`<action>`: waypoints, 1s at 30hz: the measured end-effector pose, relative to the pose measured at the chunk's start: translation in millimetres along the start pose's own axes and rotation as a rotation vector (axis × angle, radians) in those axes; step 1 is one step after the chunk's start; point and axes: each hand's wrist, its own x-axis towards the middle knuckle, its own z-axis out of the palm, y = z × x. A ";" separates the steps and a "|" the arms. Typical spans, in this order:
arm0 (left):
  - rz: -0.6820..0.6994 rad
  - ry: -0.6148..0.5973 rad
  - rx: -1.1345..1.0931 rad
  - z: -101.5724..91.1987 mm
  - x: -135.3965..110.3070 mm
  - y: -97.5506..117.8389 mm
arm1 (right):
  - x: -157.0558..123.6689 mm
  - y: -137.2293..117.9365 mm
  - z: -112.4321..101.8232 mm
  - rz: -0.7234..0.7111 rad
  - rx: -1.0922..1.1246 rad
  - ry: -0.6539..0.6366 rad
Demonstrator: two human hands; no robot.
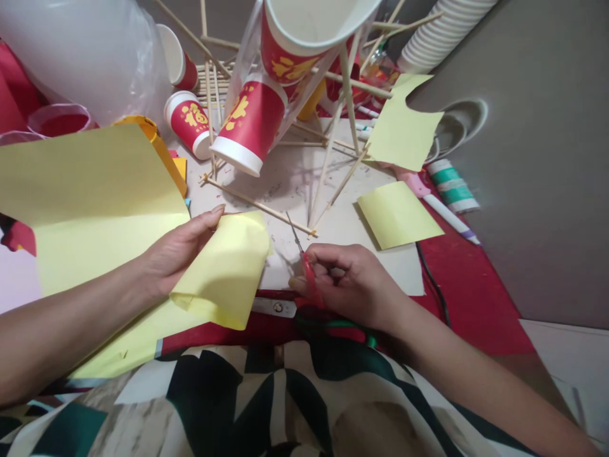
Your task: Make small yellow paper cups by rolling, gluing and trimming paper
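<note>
My left hand (183,249) holds a folded piece of yellow paper (223,270) by its upper edge, thumb on top and the other fingers hidden beneath. A large yellow sheet (90,203) lies under and to the left of it. My right hand (349,279) is closed around the red handles of small scissors (304,263), whose thin blades point up and away from me, just right of the folded paper.
A frame of wooden sticks (333,152) carrying red paper cups (250,120) stands behind. Two yellow squares (397,214) lie at the right, by a roll of tape (451,184) and a marker (450,216). Stacked white cups (440,32) sit far right. A metal ruler (273,308) lies near me.
</note>
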 end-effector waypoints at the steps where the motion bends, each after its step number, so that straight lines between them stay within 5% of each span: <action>1: -0.062 0.024 -0.102 0.2 0.4 -0.5 | -0.6 0.0 -0.1 0.001 0.009 -0.020; 4: -0.210 0.085 -0.298 -0.1 0.7 -2.2 | -2.6 0.2 -0.3 -0.027 0.020 -0.061; 10: -0.355 0.137 -0.334 2.7 -3.5 -2.4 | -2.5 1.0 -1.6 -0.121 -0.142 -0.104; 16: -0.350 0.225 -0.298 11.5 -8.0 -0.7 | -0.3 -2.2 -2.4 -0.151 -0.253 -0.108; 30: -0.156 -0.101 -0.295 15.4 -14.4 -1.9 | 2.2 -3.3 -0.9 -0.067 -0.088 -0.138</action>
